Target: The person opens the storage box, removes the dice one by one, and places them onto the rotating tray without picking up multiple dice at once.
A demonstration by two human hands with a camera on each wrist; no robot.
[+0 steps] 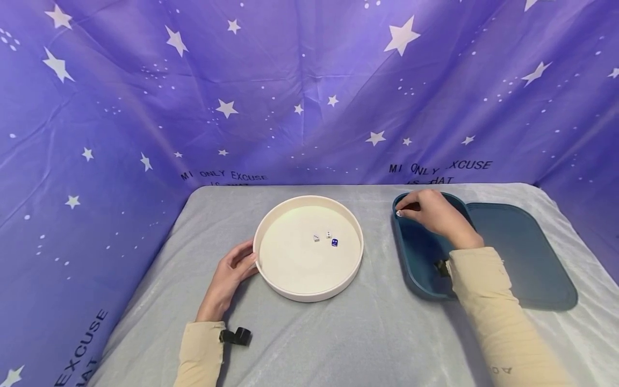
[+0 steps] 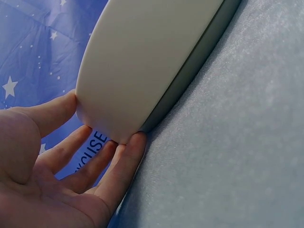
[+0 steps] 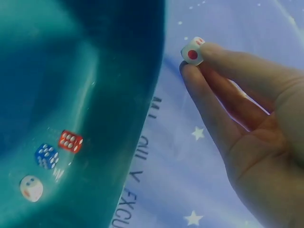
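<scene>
Between the thumb and fingertips of my right hand is a small white die with a large red dot. This hand is over the far left part of a dark teal box. Inside the box, the right wrist view shows a red die, a blue die and a white die. My left hand touches the left side of a round cream tray, thumb at the rim and fingertips along the outer wall. On the tray lie a blue die and two white dice.
A flat teal lid lies right of the box, against its side. Grey cloth covers the table. A purple curtain with white stars hangs behind and at both sides. Black wrist cameras are on both arms.
</scene>
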